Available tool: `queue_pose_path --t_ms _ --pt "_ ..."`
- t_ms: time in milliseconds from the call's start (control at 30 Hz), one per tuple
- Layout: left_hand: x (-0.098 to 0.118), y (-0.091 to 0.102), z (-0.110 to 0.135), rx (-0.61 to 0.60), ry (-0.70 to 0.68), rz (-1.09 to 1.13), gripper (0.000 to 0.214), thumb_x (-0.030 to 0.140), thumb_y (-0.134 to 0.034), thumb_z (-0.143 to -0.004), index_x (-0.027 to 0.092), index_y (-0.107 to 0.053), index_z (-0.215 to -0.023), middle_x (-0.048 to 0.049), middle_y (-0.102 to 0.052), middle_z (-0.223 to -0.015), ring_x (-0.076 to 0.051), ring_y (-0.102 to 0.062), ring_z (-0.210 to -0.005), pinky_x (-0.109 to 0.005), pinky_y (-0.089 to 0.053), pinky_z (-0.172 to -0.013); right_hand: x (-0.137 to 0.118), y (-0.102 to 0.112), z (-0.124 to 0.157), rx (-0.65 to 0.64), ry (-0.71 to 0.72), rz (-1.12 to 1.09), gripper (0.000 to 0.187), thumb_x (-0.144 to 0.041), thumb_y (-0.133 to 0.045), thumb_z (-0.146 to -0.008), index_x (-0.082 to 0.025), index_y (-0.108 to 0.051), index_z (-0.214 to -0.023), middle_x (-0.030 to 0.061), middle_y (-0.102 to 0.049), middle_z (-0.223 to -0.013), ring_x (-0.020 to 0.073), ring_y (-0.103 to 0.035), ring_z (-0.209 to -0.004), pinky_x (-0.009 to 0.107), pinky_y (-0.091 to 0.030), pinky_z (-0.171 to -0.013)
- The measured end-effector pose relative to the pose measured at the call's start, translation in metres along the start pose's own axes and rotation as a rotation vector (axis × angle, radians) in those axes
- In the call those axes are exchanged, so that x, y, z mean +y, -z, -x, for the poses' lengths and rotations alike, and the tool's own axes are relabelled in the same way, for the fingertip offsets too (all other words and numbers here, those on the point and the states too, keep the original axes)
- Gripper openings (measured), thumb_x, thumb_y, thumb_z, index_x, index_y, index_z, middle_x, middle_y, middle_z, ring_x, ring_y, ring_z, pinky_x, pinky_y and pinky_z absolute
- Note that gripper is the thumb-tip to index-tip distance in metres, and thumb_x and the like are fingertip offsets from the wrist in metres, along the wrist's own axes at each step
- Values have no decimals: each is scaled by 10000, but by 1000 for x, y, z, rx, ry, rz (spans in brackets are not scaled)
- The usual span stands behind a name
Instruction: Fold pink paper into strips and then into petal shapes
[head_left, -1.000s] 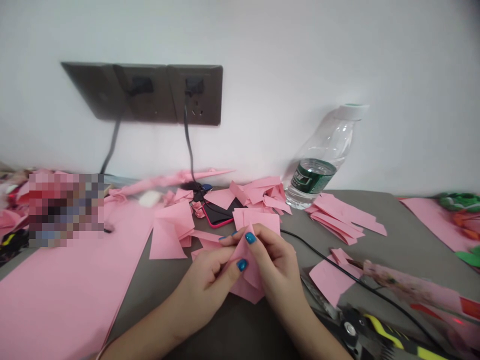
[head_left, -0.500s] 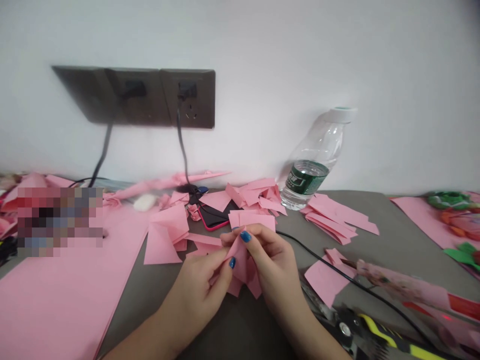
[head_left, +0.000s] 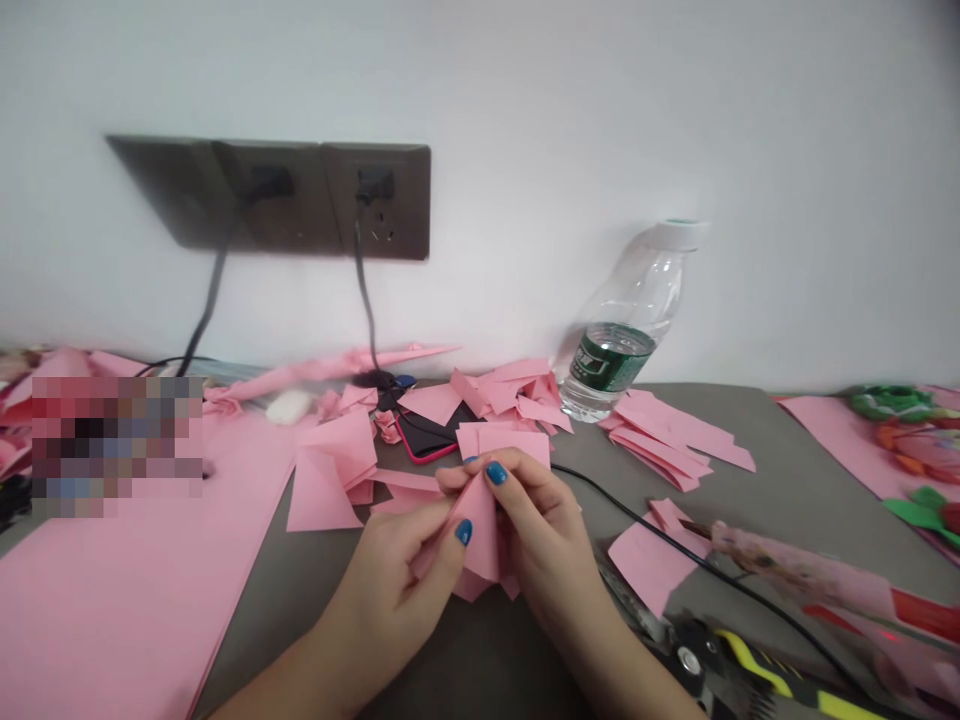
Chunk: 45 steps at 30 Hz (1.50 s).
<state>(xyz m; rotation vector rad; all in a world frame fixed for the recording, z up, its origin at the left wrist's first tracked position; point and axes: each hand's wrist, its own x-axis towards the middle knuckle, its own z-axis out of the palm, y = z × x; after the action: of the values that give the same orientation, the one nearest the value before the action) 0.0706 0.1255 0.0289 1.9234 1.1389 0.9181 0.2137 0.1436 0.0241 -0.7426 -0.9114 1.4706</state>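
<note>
Between my hands is a folded piece of pink paper [head_left: 480,540], its pointed top up and its lower flaps hanging over the grey table [head_left: 480,670]. My left hand [head_left: 409,565] pinches its left edge, thumb in front and fingers partly hidden behind. At the top, my right hand [head_left: 544,530] grips the paper between thumb and fingers. Fingertips of the two hands nearly meet behind the fold. Just beyond lie cut pink paper pieces [head_left: 330,475] and a phone with a pink edge [head_left: 427,435].
A water bottle [head_left: 619,340] leans against the wall. Large pink sheets [head_left: 135,590] cover the left side. On the right are yellow-and-black pliers [head_left: 757,670], a glue gun [head_left: 802,560] with a black cord [head_left: 660,540], and green and orange craft pieces [head_left: 911,440]. Wall sockets [head_left: 375,200] hold plugs.
The paper's front flap has opened out and shows wider between my hands. My left thumb has shifted slightly down the edge; both hands keep their grip.
</note>
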Motion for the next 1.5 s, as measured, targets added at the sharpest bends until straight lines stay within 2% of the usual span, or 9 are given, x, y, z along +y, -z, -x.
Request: queue_pose_path --t_ms 233,433,567,800,967,1100,1233,1400,1500 --pt "-2 0 0 44 43 -24 359 250 -437 -1002 180 -489 -653 71 -340 -546 -84 -340 -475 -221 -250 -470 4 2 0 4 -14 -8 130 -362 -782 -834 -235 -783 -806 33 -820 -829 163 -741 -718 248 -580 -721" --pt "-2 0 2 60 -40 -70 338 208 -470 -984 190 -423 -650 91 -283 -544 -59 -299 -445 -200 -215 -443 5 4 -1 13 -60 -87 100 -326 -793 -833 -236 -793 -790 17 -811 -763 137 -712 -622 223 -565 -632" --pt "-1 0 1 73 -93 -92 331 185 -502 -968 197 -394 -656 96 -259 -562 -52 -286 -444 -190 -205 -433 5 2 1 -7 -83 -163 109 -339 -785 -840 -239 -789 -795 20 -805 -773 155 -721 -668 218 -547 -581" --pt "2 1 2 107 -179 -150 253 117 -489 -957 182 -502 -713 95 -276 -583 -52 -291 -422 -196 -216 -411 8 1 5 -33 -139 -247 107 -346 -759 -864 -243 -761 -839 21 -796 -836 166 -727 -753 268 -576 -713" --pt "1 -1 2 157 -211 -226 229 105 -496 -956 165 -575 -750 99 -307 -557 -52 -328 -401 -198 -236 -408 8 2 3 -27 -123 -214 119 -349 -756 -870 -237 -747 -833 19 -785 -812 155 -711 -715 259 -564 -699" --pt "1 -1 2 140 -204 -239 286 116 -482 -966 162 -566 -697 96 -309 -536 -49 -352 -392 -194 -257 -418 6 2 1 15 -67 -157 130 -339 -781 -850 -229 -745 -790 13 -778 -793 146 -700 -732 230 -544 -701" --pt "1 0 2 130 -195 -222 283 133 -461 -981 148 -610 -740 92 -328 -531 -52 -359 -383 -196 -262 -413 4 2 4 15 -104 -194 125 -358 -783 -847 -248 -739 -809 3 -781 -830 138 -688 -724 212 -531 -650" --pt "-1 0 2 147 -212 -216 223 127 -483 -974 125 -690 -891 70 -468 -542 -63 -445 -404 -186 -307 -432 4 1 5 1 -155 -268 137 -354 -762 -864 -250 -707 -794 -4 -777 -877 133 -683 -749 204 -528 -647" --pt "0 0 2 134 -188 -206 255 121 -470 -972 120 -682 -830 71 -444 -530 -59 -411 -393 -189 -289 -419 4 1 3 4 -150 -268 143 -369 -770 -852 -239 -717 -821 8 -771 -868 142 -682 -749 223 -537 -670"
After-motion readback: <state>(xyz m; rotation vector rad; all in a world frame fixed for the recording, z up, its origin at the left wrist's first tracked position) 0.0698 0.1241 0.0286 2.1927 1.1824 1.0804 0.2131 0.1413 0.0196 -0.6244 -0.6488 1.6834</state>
